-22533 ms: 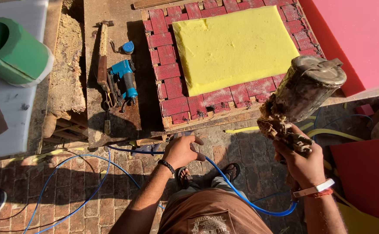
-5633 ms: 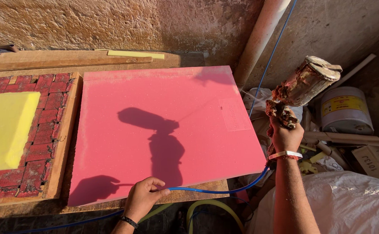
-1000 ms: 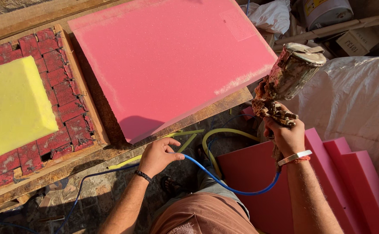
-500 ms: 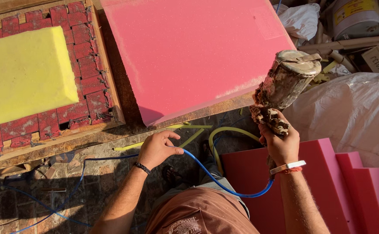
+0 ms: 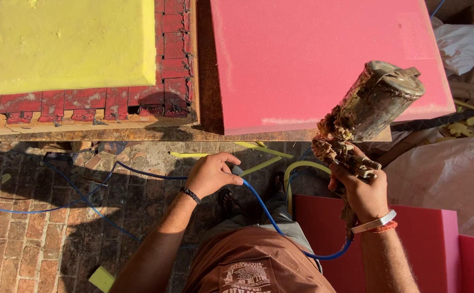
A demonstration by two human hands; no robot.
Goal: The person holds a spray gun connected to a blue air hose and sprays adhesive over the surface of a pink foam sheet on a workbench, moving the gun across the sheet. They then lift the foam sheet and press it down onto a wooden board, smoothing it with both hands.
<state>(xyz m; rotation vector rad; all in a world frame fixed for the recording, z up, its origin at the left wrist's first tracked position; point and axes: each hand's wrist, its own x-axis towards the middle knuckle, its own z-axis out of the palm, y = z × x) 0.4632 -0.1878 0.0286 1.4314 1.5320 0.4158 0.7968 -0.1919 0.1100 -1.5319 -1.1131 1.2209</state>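
**Crusted spray gun over pink foam, hose gathered in the other hand**

A large pink foam sheet [image 5: 323,59], smooth and finely speckled, fills the upper right of the frame and lies flat on a worn wooden bench [image 5: 204,81]. In the upper left, a yellow foam pad [image 5: 68,43] with bevelled edges sits on a frame of red woven webbing [image 5: 172,70], frayed along its lower edge. The ground in the lower left is rough brick paving [image 5: 25,249]. More pink foam slabs [image 5: 427,239] lie at the lower right, beside pale plastic sheeting [image 5: 454,173].

The right hand [image 5: 364,187], right of centre, is clamped around the grip of a spray gun [image 5: 367,114]. The gun's cylindrical metal cup tilts up and right over the near edge of the pink sheet; its body is caked with lumpy, dried brownish residue. A white band and an orange thread circle the wrist.

The left hand [image 5: 211,173], at centre, is loosely curled around a thin blue hose [image 5: 264,209], fingers closed over it. The hose curves down and right to the base of the gun and trails left across the bricks.
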